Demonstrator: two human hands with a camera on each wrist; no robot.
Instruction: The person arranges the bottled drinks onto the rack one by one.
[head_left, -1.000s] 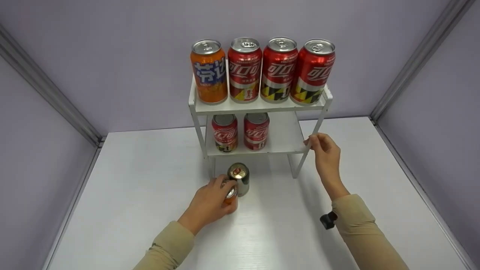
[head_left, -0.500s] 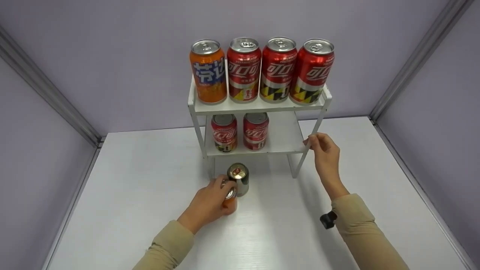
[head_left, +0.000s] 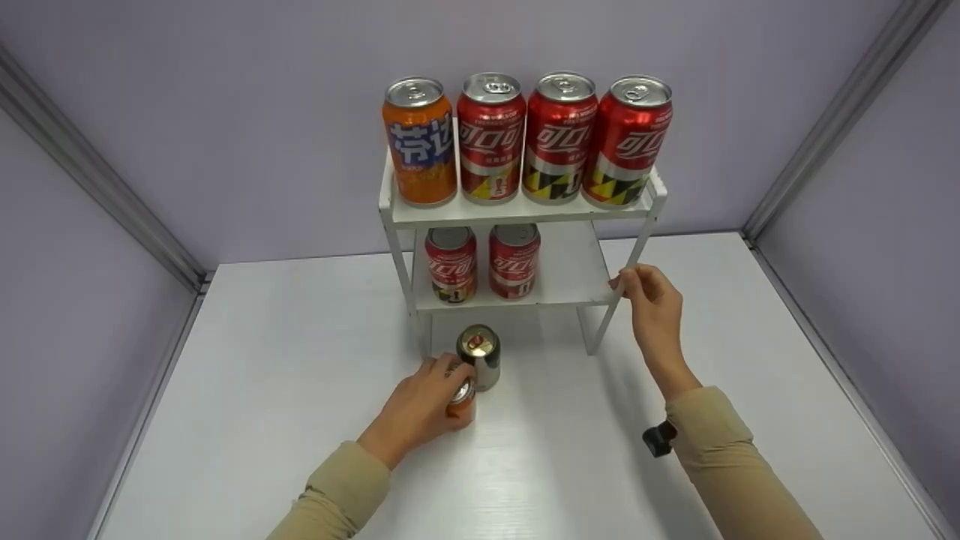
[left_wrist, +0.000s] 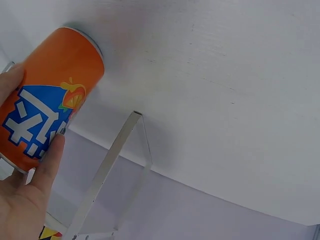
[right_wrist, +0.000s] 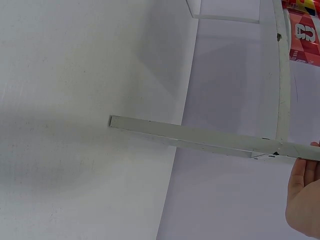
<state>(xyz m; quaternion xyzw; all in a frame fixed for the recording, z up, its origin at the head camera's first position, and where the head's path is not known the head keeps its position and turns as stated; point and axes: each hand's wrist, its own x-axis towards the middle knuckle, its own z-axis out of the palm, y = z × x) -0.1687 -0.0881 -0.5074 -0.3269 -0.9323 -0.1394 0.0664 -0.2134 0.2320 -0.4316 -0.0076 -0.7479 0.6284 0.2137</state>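
In the head view my left hand grips an orange soda can from above and the side, upright on the white table. The left wrist view shows the blue label on this orange can, with fingers and thumb on either side of it. Right behind it stands a can with a gold top, apparently touching or nearly so. My right hand holds the right front post of a white two-tier rack. In the right wrist view, fingertips lie against that post.
On the upper tier stand an orange can and three red cola cans in a row. Two red cola cans are on the left part of the lower tier. Pale walls surround the table at the back and both sides.
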